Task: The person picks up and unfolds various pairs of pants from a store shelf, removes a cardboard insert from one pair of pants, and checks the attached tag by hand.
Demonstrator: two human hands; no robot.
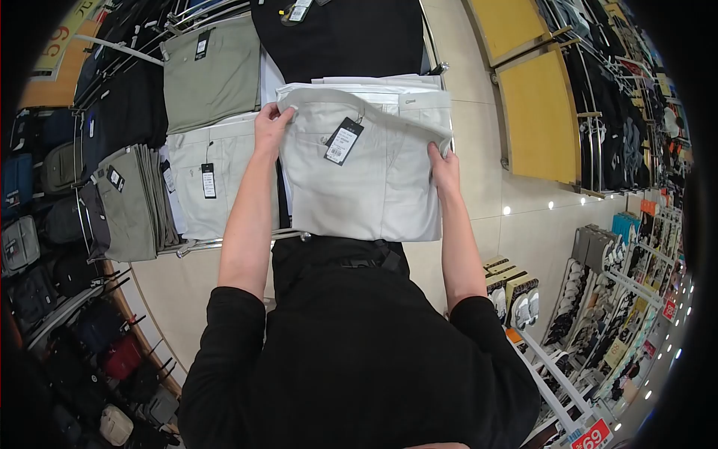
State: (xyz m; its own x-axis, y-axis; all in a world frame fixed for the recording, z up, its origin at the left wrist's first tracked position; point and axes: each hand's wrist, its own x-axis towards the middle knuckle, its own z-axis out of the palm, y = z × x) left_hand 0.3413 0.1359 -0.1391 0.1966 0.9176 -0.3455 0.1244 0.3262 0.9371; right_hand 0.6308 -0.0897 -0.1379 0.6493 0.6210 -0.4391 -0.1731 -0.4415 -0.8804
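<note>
A pair of light grey trousers (pixel 344 194), folded, lies on a stack at the front of the display rack, its waistband toward the far side. My left hand (pixel 274 127) pinches the waistband at its left end. At the right end, my right hand (pixel 444 166) grips the waistband with the thumb on top. Between the hands the waistband bows and stands a little off the pile. A black price tag (pixel 344 141) with a white barcode label hangs from it on a string. The fingers under the cloth are partly hidden.
More folded trousers lie around: black ones (pixel 340 37) behind, olive ones (pixel 212 78) back left, pale ones (pixel 224 176) left. The rack's metal rail (pixel 239 241) runs along the near edge. Yellow panels (pixel 537 120) stand right, bags (pixel 97 322) lower left, slippers (pixel 523 303) lower right.
</note>
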